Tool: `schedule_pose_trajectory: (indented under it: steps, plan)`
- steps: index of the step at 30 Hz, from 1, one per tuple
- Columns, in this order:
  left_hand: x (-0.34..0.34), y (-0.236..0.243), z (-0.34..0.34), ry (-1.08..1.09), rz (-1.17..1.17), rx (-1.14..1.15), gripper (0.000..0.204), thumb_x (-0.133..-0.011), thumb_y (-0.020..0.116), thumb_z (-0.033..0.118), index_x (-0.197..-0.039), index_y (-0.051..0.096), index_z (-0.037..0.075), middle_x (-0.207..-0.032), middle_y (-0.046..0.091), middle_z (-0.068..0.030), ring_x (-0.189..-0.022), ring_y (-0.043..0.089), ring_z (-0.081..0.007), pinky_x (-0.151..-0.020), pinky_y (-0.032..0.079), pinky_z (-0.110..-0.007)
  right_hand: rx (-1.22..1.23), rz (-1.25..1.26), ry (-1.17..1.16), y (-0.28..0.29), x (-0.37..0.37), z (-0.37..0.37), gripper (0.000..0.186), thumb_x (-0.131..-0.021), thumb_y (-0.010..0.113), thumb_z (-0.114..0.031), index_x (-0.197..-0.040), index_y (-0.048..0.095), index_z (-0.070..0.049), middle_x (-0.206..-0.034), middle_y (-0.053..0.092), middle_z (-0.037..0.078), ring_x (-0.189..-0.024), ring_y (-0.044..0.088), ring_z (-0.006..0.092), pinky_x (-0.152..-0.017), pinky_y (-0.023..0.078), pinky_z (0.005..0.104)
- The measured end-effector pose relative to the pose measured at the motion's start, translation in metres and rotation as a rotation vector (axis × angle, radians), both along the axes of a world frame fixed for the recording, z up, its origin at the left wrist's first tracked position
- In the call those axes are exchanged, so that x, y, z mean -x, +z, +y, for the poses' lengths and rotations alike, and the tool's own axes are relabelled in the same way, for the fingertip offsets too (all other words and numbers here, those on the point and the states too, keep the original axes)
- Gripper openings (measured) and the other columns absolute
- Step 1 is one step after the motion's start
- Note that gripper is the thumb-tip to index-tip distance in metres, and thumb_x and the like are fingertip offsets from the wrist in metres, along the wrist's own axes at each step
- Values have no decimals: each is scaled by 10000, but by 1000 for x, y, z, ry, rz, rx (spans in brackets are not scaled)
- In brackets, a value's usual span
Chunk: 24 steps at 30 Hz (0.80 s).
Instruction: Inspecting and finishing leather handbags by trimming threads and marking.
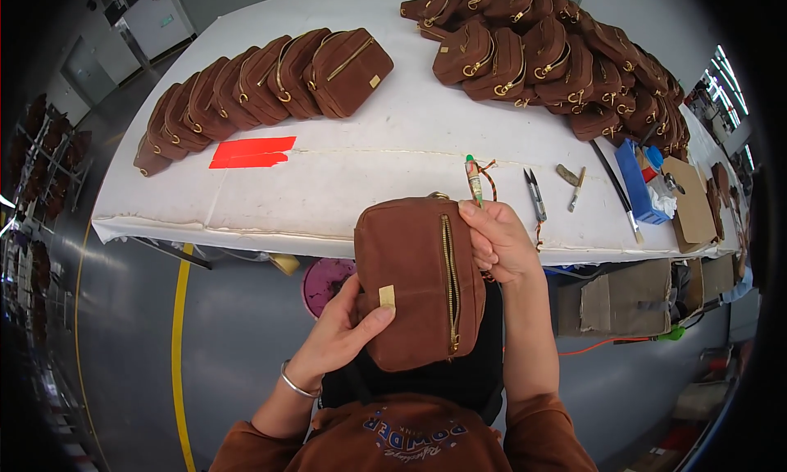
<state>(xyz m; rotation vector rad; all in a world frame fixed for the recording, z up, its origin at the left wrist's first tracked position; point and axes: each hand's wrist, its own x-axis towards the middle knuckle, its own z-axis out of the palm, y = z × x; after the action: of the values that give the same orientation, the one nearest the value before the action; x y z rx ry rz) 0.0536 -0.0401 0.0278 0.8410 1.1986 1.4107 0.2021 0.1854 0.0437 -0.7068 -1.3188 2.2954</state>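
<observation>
A brown rectangular bag (410,283) is held upright in front of me, just off the table's near edge. A brass zipper (450,283) runs down its right side. My left hand (344,328) is closed on the lower left of the bag, its thumb at a small pale yellow label (387,298). At the upper right edge, my right hand (504,242) pinches the bag, thumb in front and fingers curled behind. Just beyond that thumb shows a slim green-tipped stick-shaped tool (472,177) with a braided cord; I cannot tell whether the hand holds it.
A row of similar bags (262,78) lies at the table's back left, and a large pile (549,54) at the back right. Red tape (250,153) marks the white tabletop (328,177). Thread snips (534,195), a brush (619,189) and a blue bin (639,181) lie on the right.
</observation>
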Motion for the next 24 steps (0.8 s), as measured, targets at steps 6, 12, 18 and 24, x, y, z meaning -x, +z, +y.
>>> schedule_pose_trajectory:
  steps: [6, 12, 18, 24]
  plan:
    - [2, -3, 2, -24, 47, 0, 667, -976, 623, 186, -1487, 251, -29, -1341, 530, -102, -1206, 536, -171, -1027, 440, -332, -89, 3, -5, 13, -2, -5, 261, -977, 614, -244, -877, 638, -4, -471, 454, -44, -351, 337, 24, -336, 257, 191]
    - [23, 5, -1, 93, 332, 18, 611, -940, 668, 169, -1440, 374, -24, -1275, 589, -170, -1138, 610, -219, -974, 492, -333, -176, 18, 29, 22, -5, -7, 209, -956, 645, -200, -937, 634, 8, -484, 444, -49, -363, 338, 23, -350, 255, 185]
    - [33, 53, 26, 357, 819, -184, 522, -882, 720, 164, -1352, 538, 29, -1267, 606, -189, -1129, 628, -296, -965, 493, -367, -208, 0, 80, 25, -4, -8, 206, -942, 665, -184, -961, 636, 19, -493, 447, -54, -372, 344, 14, -356, 255, 180]
    - [43, 67, 88, 72, 1203, -584, 507, -860, 711, 165, -1338, 566, 78, -1313, 587, -140, -1209, 560, -338, -1026, 443, -394, -244, -12, 170, 31, 1, -4, 232, -928, 689, -212, -964, 644, 13, -496, 452, -55, -373, 346, 18, -360, 254, 187]
